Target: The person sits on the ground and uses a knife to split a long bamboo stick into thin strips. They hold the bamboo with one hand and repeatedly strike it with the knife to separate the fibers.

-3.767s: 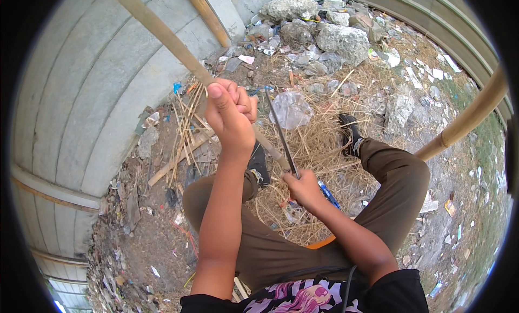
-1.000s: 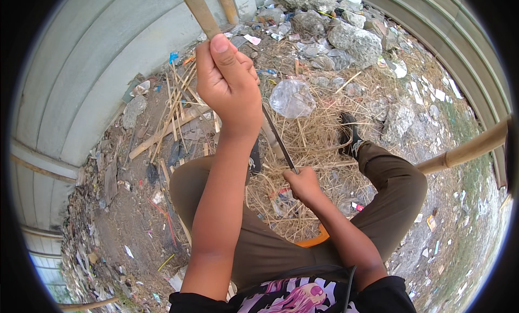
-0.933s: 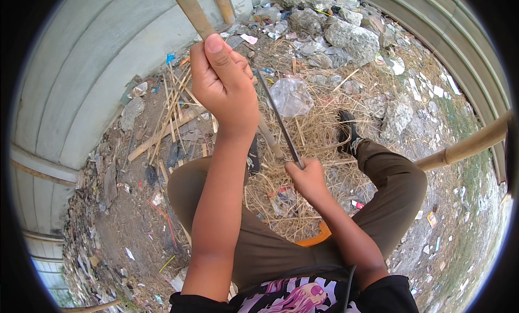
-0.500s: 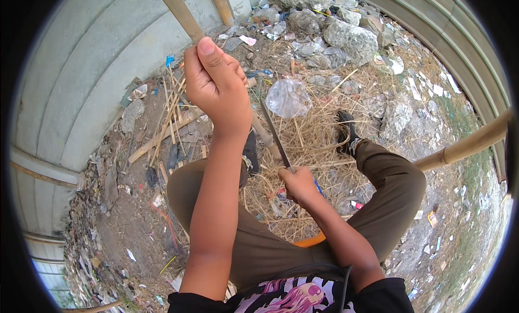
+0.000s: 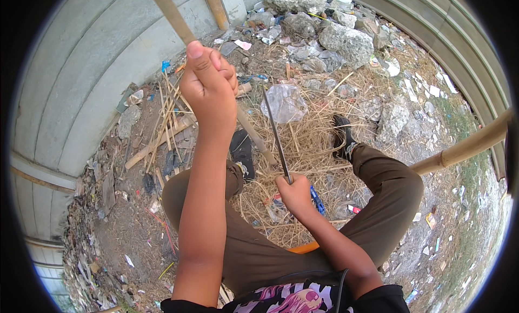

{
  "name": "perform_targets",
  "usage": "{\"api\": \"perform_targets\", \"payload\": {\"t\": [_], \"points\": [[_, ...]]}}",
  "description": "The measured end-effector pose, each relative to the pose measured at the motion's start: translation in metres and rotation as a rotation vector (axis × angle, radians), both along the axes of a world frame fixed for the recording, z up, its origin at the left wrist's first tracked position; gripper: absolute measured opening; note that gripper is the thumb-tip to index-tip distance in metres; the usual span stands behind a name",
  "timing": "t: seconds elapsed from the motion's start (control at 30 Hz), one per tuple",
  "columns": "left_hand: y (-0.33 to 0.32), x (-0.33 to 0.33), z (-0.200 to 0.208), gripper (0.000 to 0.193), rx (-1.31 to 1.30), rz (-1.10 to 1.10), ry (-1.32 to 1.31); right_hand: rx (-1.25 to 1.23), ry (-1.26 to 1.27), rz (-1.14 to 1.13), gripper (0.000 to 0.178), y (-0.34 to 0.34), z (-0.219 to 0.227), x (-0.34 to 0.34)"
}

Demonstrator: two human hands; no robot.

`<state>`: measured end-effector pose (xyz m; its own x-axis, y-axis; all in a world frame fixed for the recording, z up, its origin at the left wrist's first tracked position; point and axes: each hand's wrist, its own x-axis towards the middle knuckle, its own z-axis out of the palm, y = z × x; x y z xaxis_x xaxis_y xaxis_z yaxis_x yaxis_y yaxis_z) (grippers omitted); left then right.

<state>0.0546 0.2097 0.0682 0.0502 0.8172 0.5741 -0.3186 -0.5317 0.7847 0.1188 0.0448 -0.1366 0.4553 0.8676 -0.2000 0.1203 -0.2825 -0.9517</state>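
Note:
My left hand [image 5: 208, 78] is wrapped round a bamboo pole [image 5: 174, 14], raised out in front of me. The pole slants from the upper left down past my wrist, and its lower end rests among the straw between my feet. In my closed right hand [image 5: 295, 194] is a long knife [image 5: 276, 133] with a narrow dark blade pointing up and away; its handle is hidden by my fingers. The blade stands just right of the pole's lower part, and whether they touch I cannot tell. Dry straw-like shavings [image 5: 308, 145] cover the ground around both.
Split bamboo strips [image 5: 172, 115] lie at the left by a concrete wall [image 5: 81, 70]. Crumpled clear plastic [image 5: 285, 104] sits beyond the knife. Broken concrete lumps [image 5: 346, 42] lie at the back. A thick bamboo pole [image 5: 459, 148] stretches along the right. Litter is scattered over the ground.
My left hand has shifted slightly left and down, with the pole. The knife in my right hand has turned more upright, and its blade now shows edge-on. A blue object beside that hand shows more.

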Motion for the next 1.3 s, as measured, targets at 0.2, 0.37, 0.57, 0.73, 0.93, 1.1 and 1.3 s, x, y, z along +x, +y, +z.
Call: {"api": "perform_targets", "payload": {"t": [0.2, 0.37, 0.57, 0.73, 0.93, 1.1, 1.3], "points": [[0.002, 0.018, -0.009, 0.055, 0.098, 0.179, -0.022, 0.719, 0.212, -0.244, 0.027, 0.001, 0.041, 0.009], [0.016, 0.012, -0.002, 0.053, 0.064, 0.095, -0.079, -0.163, -0.041, 0.056, 0.032, 0.022, -0.045, -0.003], [0.012, -0.004, -0.005, 0.052, 0.019, 0.074, -0.083, 0.618, 0.206, -0.138, 0.024, 0.009, 0.071, 0.019], [-0.002, 0.011, -0.004, 0.049, 0.042, 0.031, -0.102, -0.407, 0.236, 0.162, 0.027, -0.008, -0.026, 0.008], [-0.002, -0.011, -0.011, 0.052, 0.07, 0.019, -0.106, 0.23, 0.057, -0.007, 0.028, -0.011, 0.067, 0.016], [-0.011, -0.002, -0.01, 0.051, 0.076, 0.004, -0.122, 0.145, 0.299, -0.077, 0.028, -0.012, -0.016, -0.015], [0.001, -0.029, -0.008, 0.043, 0.002, -0.02, -0.165, 0.0, -0.143, 0.108, 0.026, -0.003, 0.03, 0.003]]}}
